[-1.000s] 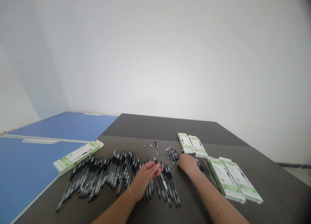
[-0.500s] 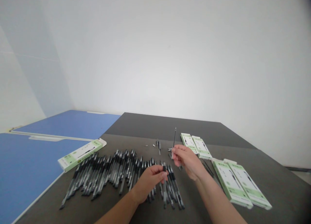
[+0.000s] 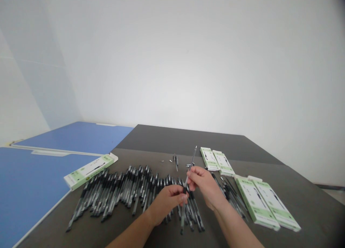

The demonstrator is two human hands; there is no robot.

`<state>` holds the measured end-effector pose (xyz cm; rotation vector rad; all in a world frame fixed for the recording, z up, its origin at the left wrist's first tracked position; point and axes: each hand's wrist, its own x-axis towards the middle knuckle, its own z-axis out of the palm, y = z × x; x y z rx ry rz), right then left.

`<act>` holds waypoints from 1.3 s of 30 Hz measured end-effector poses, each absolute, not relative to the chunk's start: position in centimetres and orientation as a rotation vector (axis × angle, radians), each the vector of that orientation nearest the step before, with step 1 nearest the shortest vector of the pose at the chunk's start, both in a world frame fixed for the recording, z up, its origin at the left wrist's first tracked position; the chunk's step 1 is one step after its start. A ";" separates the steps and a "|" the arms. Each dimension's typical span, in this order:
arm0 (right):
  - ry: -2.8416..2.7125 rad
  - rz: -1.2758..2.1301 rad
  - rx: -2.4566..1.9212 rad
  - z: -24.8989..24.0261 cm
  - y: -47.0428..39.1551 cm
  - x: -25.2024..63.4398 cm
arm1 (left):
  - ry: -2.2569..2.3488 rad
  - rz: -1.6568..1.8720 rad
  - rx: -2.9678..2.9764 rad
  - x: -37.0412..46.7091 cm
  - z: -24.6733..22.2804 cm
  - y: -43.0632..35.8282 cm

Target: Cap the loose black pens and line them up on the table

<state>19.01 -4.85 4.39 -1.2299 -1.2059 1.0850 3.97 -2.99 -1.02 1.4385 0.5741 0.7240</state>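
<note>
My left hand point(image 3: 170, 201) is closed around a clear pen barrel point(image 3: 182, 219) with a black grip, its long end pointing down toward me. My right hand point(image 3: 202, 183) pinches a thin pen refill point(image 3: 193, 155), which leans up and to the right. The refill's lower end is at the barrel's top opening; my fingers partly hide whether it is inside. Beneath and left of my hands, many black-gripped pens point(image 3: 129, 188) lie in a wide row on the dark table point(image 3: 215, 212).
A green-and-white pen box point(image 3: 90, 171) lies at the left. Two more boxes point(image 3: 214, 162) rest behind my right hand, and another pair point(image 3: 266, 203) at the right. Loose refills and pens point(image 3: 234, 194) lie beside them. Small pen parts point(image 3: 176, 161) sit farther back.
My right hand has come down and left with the refill, bringing it to the barrel's top. The refill now leans more. My left hand has barely moved and still holds the barrel.
</note>
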 end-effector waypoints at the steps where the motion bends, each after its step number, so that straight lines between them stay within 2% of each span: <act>1: -1.211 1.084 -1.230 4.4 -4.9 19.1 | 0.575 0.720 1.441 4.0 -1.0 -3.0; 26: -1.215 1.086 -1.255 4.1 -5.5 19.0 | 0.582 0.682 1.446 4.0 -0.8 -3.1; 39: -1.450 1.116 -1.217 3.6 -6.8 19.8 | 0.618 0.779 1.491 3.9 -0.5 -2.9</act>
